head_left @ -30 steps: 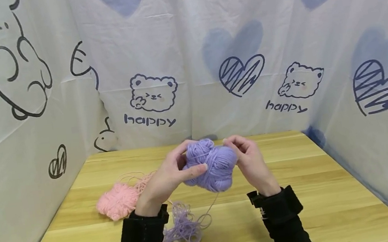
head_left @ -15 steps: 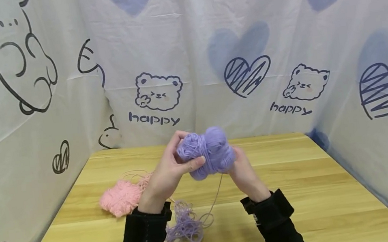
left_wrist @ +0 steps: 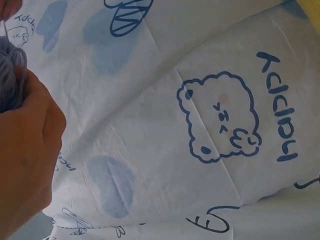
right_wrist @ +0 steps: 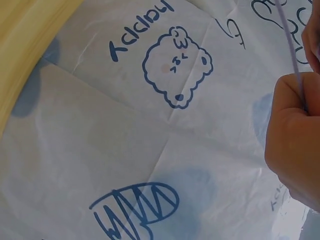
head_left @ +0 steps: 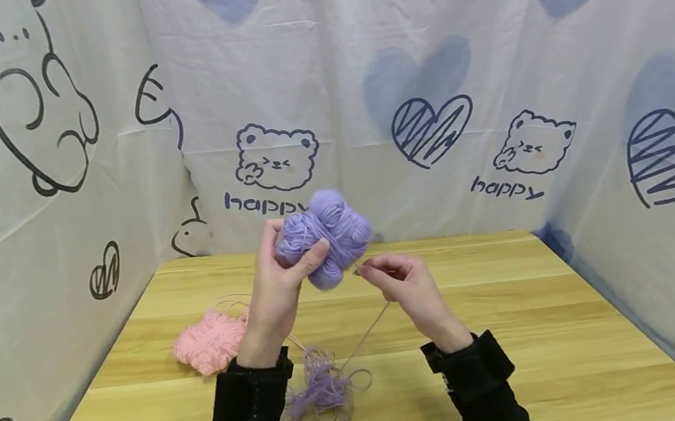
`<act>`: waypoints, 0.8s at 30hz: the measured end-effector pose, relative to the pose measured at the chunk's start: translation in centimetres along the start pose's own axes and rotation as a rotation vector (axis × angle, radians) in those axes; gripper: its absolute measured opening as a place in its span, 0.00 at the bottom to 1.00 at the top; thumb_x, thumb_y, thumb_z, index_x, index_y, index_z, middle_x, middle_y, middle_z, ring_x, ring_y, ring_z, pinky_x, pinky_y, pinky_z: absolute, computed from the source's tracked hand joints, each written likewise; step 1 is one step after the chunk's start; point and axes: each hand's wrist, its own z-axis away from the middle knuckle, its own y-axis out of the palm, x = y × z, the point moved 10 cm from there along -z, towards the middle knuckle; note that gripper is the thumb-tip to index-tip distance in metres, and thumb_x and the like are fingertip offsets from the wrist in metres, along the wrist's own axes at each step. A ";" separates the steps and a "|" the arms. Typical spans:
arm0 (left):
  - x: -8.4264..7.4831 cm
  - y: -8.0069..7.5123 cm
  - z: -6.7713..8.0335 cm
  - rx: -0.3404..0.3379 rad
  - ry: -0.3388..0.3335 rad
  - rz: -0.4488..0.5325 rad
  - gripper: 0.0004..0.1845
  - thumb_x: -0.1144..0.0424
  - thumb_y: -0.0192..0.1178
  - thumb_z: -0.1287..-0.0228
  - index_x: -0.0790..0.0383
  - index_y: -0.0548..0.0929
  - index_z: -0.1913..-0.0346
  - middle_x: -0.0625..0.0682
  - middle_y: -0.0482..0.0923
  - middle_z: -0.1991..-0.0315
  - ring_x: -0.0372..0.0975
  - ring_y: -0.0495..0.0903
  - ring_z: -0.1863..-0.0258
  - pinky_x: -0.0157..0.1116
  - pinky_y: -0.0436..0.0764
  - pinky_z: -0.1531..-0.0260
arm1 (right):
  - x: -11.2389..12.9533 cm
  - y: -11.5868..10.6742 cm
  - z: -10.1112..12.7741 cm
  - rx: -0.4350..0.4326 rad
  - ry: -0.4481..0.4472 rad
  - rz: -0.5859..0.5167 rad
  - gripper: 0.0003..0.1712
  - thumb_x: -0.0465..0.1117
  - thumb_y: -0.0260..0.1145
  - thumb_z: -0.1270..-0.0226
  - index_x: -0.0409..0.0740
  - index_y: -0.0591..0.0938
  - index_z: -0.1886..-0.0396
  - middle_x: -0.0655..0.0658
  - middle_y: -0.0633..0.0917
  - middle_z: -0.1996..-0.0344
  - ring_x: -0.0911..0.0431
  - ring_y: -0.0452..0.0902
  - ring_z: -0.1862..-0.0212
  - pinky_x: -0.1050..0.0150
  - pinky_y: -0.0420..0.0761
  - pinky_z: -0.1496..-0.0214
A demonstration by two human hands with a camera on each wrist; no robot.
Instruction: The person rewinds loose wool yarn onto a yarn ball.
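Observation:
In the head view a lumpy ball of purple yarn [head_left: 340, 228] is held up above the table. My left hand [head_left: 276, 275] grips it from the left, thumb across its front and fingers behind it. Below and to the right of the ball, my right hand [head_left: 408, 286] pinches a purple strand [head_left: 367, 334], which runs from the ball through the fingers and down to a loose tangle of purple yarn [head_left: 323, 390] on the table. The right wrist view shows the strand [right_wrist: 290, 37] entering the curled right hand [right_wrist: 295, 135]. At the left wrist view's edge, the left hand [left_wrist: 30, 150] holds the ball [left_wrist: 9, 75].
On the wooden table [head_left: 523, 357], a pink yarn ball [head_left: 210, 342] lies to the left, partly behind the left wrist, with loose pink strands near it. White printed cloth [head_left: 348, 95] walls off the back and both sides.
The ball has moved up and left in the left hand and turned. My right hand, partly behind the ball half a second ago, is now apart from it at lower right, drawing the strand along.

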 end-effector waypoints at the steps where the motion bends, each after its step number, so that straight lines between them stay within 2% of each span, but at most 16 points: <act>1: -0.1 -0.2 -0.1 -0.017 0.011 -0.009 0.19 0.76 0.59 0.38 0.51 0.65 0.54 0.50 0.75 0.50 0.41 0.76 0.48 0.36 0.77 0.47 | 0.1 -0.1 0.1 -0.005 0.002 0.017 0.12 0.36 0.63 0.33 0.29 0.82 0.58 0.56 0.78 0.77 0.64 0.58 0.80 0.69 0.58 0.79; 3: -0.2 -0.6 -0.2 -0.047 0.028 -0.037 0.19 0.75 0.60 0.38 0.52 0.65 0.53 0.51 0.75 0.50 0.41 0.77 0.48 0.36 0.78 0.48 | 0.6 -0.1 0.3 -0.011 -0.006 0.048 0.12 0.36 0.64 0.34 0.29 0.83 0.59 0.55 0.81 0.74 0.64 0.61 0.78 0.71 0.61 0.78; 6: -0.3 -1.0 -0.4 -0.077 0.047 -0.094 0.20 0.73 0.63 0.40 0.54 0.66 0.52 0.53 0.75 0.50 0.43 0.78 0.49 0.37 0.80 0.50 | 1.4 -0.1 0.6 -0.003 -0.031 0.080 0.11 0.37 0.65 0.34 0.32 0.83 0.59 0.55 0.81 0.74 0.64 0.64 0.75 0.71 0.65 0.74; 12: -0.1 -1.0 -0.4 -0.093 0.053 -0.251 0.24 0.69 0.68 0.44 0.58 0.66 0.50 0.56 0.76 0.52 0.45 0.80 0.52 0.40 0.83 0.53 | 3.0 0.5 1.1 0.047 -0.124 0.140 0.08 0.34 0.62 0.33 0.33 0.83 0.59 0.48 0.77 0.75 0.62 0.63 0.75 0.68 0.65 0.73; 19: 0.6 -0.1 -0.4 -0.005 0.041 -0.411 0.26 0.68 0.71 0.48 0.59 0.67 0.50 0.59 0.74 0.53 0.47 0.80 0.54 0.44 0.84 0.56 | 4.1 0.6 1.6 0.057 -0.182 0.235 0.06 0.34 0.60 0.31 0.37 0.82 0.59 0.49 0.74 0.76 0.60 0.61 0.76 0.65 0.63 0.74; 24: 0.7 0.5 -0.2 0.070 0.058 -0.487 0.28 0.70 0.72 0.50 0.59 0.68 0.49 0.59 0.74 0.50 0.49 0.80 0.51 0.44 0.84 0.54 | 4.3 0.2 1.6 0.038 -0.191 0.241 0.05 0.33 0.60 0.32 0.36 0.82 0.61 0.51 0.73 0.77 0.61 0.61 0.77 0.66 0.63 0.76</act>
